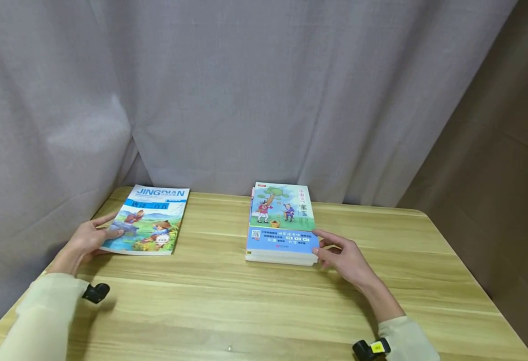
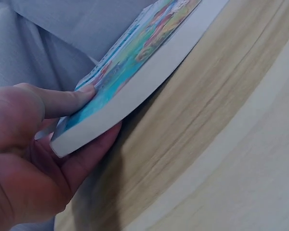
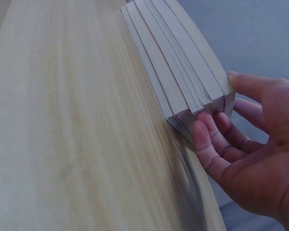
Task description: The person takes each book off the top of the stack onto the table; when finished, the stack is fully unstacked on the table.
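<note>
My left hand grips a thin picture-cover book titled JINGDIAN at the table's left. In the left wrist view, the thumb presses on the cover and fingers reach beneath the book, whose near corner is raised off the wood. Right of centre lies a stack of books, topped by a green cover with a blue band. My right hand touches the stack's right side near its front corner. In the right wrist view, loosely bent fingers rest against the page blocks, with the thumb at the top book's edge.
Everything lies on a wood-grain table with rounded back corners. A grey curtain hangs right behind the table's back edge. A black wrist camera sits at the left sleeve, another black camera at the right sleeve.
</note>
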A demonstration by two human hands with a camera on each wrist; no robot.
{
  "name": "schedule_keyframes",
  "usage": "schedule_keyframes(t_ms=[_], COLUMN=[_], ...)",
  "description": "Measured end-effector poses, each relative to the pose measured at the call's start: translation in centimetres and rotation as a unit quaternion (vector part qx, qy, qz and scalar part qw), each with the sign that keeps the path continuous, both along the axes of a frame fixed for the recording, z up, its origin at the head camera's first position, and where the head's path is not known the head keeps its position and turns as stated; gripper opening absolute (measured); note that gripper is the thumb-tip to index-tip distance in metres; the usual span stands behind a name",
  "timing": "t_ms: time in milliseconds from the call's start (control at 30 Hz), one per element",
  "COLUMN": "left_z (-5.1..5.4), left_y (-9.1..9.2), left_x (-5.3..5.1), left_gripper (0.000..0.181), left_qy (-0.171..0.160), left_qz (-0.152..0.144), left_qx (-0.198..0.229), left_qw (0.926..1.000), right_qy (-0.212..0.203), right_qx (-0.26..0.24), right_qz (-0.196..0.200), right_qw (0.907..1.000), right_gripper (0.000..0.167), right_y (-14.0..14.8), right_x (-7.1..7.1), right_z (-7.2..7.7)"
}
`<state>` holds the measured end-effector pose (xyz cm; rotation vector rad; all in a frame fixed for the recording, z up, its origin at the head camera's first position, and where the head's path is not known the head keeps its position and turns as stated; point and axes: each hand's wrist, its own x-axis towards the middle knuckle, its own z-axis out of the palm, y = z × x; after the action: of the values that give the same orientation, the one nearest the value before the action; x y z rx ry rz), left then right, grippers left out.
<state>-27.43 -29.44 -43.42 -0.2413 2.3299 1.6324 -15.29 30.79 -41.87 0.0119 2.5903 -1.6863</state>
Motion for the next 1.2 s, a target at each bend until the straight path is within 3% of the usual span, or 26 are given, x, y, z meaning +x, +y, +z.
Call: schedule_keyframes(t_ms=[167, 367, 633, 767, 867, 967, 1100, 1200], left_z=[0.5, 0.2, -0.1, -0.5, -0.8, -0.9, -0.6, 0.1], left_y=[-0.8, -1.5, -1.1, -1.4, -1.7, -1.7, -0.7, 0.8], left_x=[-0.4, -0.6, -1.3, -1.3, -1.4, -1.4, -1.6, -1.6], left_gripper=[0.079, 0.078, 0.077, 0.076, 0.075, 0.075, 0.074, 0.071], left_qy=[0.012, 0.004, 0.006, 0.005, 0.016, 0.044, 0.102, 0.146], left_qz=[0.001, 0.008, 0.006, 0.013, 0.007, -0.002, -0.022, -0.025], left_qx=[-0.074, -0.073, -0.066, -0.077, -0.117, -0.178, -0.285, -0.331], left_qw=[0.9972, 0.9973, 0.9978, 0.9969, 0.9929, 0.983, 0.9529, 0.9319], right_qy=[0.003, 0.006, 0.002, 0.01, 0.013, 0.015, 0.019, 0.023], right_qx=[-0.004, -0.003, 0.007, 0.001, -0.005, -0.009, -0.01, -0.01], right_qz=[0.002, 0.011, -0.005, 0.01, 0.017, 0.014, 0.012, 0.012], right_qw=[1.0, 0.9999, 1.0, 0.9999, 0.9997, 0.9998, 0.9997, 0.9996], right_gripper=[0.057, 0.058, 0.056, 0.058, 0.058, 0.058, 0.058, 0.058], right_y=[0.0, -0.2, 0.2, 0.0, 0.0, 0.0, 0.1, 0.1], right_x=[0.1, -0.2, -0.1, -0.3, -0.4, -0.5, -0.4, -0.5], right_z=[0.0, -0.3, -0.6, -0.6, -0.7, -0.9, -1.1, -1.1])
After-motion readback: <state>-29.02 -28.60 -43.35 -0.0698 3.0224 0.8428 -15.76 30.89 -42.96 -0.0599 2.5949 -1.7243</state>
